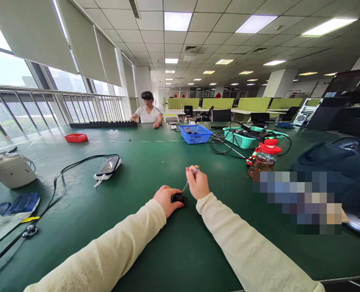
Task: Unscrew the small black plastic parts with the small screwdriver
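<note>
On the green table (146, 162), my left hand (167, 199) is closed around a small black block-like part (178, 198), whose exact kind I cannot make out. My right hand (199, 184) grips the handle of a screwdriver (185, 187), with the handle's end showing above the fist. Its thin shaft slants down to the left and meets the top of the black part. My fingers cover much of both things.
A phone (108, 166) with a cable lies to the left. Farther off are a red tray (76, 138), a blue basket (196, 134), a green basket (247, 142) with cables and a red-lidded bottle (263, 158). Across the table sits a person (148, 111) beside a long black strip (103, 124).
</note>
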Demonstrator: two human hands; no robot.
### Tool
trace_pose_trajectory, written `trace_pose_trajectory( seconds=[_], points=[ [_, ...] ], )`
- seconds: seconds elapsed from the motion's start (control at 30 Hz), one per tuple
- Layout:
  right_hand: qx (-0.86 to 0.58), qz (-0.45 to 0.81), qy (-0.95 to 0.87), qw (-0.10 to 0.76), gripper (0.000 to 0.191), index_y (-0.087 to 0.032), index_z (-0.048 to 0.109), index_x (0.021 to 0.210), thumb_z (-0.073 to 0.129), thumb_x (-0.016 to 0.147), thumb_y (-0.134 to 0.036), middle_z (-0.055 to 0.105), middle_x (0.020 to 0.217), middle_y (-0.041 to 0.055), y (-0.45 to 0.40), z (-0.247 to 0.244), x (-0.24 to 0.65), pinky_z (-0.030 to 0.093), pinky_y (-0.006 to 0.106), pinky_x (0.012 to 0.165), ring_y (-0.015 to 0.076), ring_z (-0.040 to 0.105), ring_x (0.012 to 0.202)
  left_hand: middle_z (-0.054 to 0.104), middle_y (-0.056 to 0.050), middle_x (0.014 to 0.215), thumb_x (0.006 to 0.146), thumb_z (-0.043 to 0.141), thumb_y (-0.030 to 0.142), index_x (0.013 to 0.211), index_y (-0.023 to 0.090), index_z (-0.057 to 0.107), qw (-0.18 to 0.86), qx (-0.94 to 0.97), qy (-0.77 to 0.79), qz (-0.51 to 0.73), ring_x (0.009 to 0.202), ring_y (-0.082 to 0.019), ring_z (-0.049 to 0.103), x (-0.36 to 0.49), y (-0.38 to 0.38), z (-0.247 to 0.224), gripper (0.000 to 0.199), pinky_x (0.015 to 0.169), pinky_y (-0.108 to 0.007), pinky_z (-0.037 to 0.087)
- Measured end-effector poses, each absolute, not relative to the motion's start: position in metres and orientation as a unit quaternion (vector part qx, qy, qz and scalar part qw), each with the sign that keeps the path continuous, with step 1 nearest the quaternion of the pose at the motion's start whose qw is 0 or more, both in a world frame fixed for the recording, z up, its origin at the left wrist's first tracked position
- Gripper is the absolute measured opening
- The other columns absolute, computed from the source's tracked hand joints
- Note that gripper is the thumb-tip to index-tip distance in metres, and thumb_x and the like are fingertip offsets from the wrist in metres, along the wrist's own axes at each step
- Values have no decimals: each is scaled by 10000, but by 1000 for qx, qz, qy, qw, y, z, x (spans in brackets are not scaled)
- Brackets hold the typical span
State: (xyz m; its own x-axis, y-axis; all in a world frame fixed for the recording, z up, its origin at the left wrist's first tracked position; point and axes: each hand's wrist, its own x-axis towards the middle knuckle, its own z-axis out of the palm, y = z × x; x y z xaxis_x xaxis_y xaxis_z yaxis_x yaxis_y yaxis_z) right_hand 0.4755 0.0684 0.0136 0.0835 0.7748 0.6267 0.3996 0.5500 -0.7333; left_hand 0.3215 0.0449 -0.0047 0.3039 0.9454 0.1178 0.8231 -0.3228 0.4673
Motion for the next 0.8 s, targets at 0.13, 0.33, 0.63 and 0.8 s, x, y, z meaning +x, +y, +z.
trace_pose_trajectory(
  seconds=[0.13,0.33,0.63,0.8],
  points=[
    [-502,264,-547,616,423,-238,378,558,432,814,-571,420,470,-41,89,0,484,356,246,469,121,412,452,644,-92,1052,694,733,370,1123,282,694,159,793,559,186,1132,-265,546,322,44,-4,440,1020,-395,433],
    [-547,361,-487,577,436,-250,396,494,481,787,-561,320,336,-74,113,-22,496,286,245,338,111,335,303,641,-84,1045,705,725,360,1109,294,696,166,791,559,186,1137,-269,544,322,42,-3,410,1009,-407,440],
    [-563,397,-467,554,405,-243,410,489,511,790,-495,329,334,-71,116,-27,498,273,242,325,102,330,297,674,-57,1030,698,730,317,1156,292,659,182,793,549,191,1143,-259,531,321,43,-2,464,1009,-386,437],
    [-561,397,-465,558,413,-236,415,499,561,762,-518,355,355,-67,114,-27,496,291,237,342,96,350,322,625,-62,1083,689,739,327,1110,291,673,179,780,569,187,1098,-245,558,322,42,-2,427,1001,-370,447]
  ],
)
